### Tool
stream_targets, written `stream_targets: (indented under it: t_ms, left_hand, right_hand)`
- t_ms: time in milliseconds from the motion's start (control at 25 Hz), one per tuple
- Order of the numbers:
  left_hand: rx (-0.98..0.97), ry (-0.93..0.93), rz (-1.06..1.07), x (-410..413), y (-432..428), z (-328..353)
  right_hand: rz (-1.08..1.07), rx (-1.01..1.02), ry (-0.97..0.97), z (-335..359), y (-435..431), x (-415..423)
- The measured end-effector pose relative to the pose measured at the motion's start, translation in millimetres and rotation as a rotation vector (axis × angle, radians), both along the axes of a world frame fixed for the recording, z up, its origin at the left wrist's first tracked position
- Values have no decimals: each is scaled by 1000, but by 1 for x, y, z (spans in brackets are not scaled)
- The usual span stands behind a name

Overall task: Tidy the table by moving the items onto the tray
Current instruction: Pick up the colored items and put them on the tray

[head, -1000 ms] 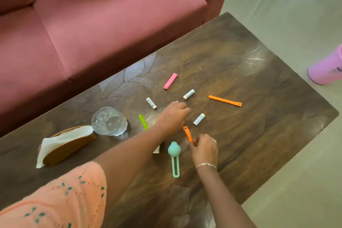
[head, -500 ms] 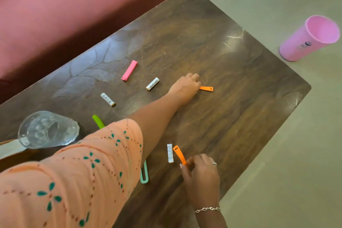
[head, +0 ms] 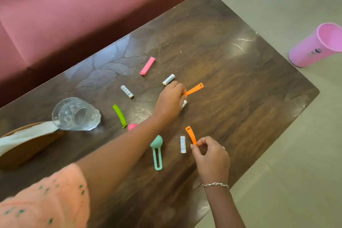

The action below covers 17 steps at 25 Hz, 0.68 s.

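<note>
Two hands work over the dark wooden table (head: 231, 83). Largest items first: a glass (head: 75, 114) on its side by the brown tray (head: 27, 149) at the left. The left hand (head: 170, 102) pinches a long orange strip (head: 194, 89), long axis pointing up-right, with a white battery (head: 184, 103) half hidden under it. The right hand (head: 211, 155) pinches a shorter orange strip (head: 191, 135) near the table's near edge, pointing up-left. Another battery (head: 183, 144) lies just beside it, long axis near-to-far.

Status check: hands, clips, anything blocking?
Left hand pinching long orange clip, something white under it. Right hand pinching short orange clip. No tray in view. Batteries, other clips loose on table.
</note>
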<state>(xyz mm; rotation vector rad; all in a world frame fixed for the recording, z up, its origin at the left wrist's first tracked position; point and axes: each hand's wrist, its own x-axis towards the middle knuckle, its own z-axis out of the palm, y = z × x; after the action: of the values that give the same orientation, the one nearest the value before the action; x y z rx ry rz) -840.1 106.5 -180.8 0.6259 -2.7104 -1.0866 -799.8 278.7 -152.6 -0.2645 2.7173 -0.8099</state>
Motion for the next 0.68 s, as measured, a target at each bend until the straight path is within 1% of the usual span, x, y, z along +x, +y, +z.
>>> stream_targets:
  t_ms: [120, 240, 320, 520, 680]
  left_hand:
    - [69, 75, 187, 80, -13, 21]
    - [116, 71, 377, 161, -28, 38]
    - [141, 52, 515, 221, -36, 49]
    - [156, 34, 816, 371, -48, 75]
    - [154, 48, 1045, 482, -54, 91]
  right_hand:
    - [43, -30, -6, 11, -27, 20]
    - [101, -63, -28, 21, -57, 51]
    - [178, -88, -66, 28, -80, 83]
    - [377, -173, -163, 57, -136, 191]
    - [521, -192, -265, 71, -175, 286]
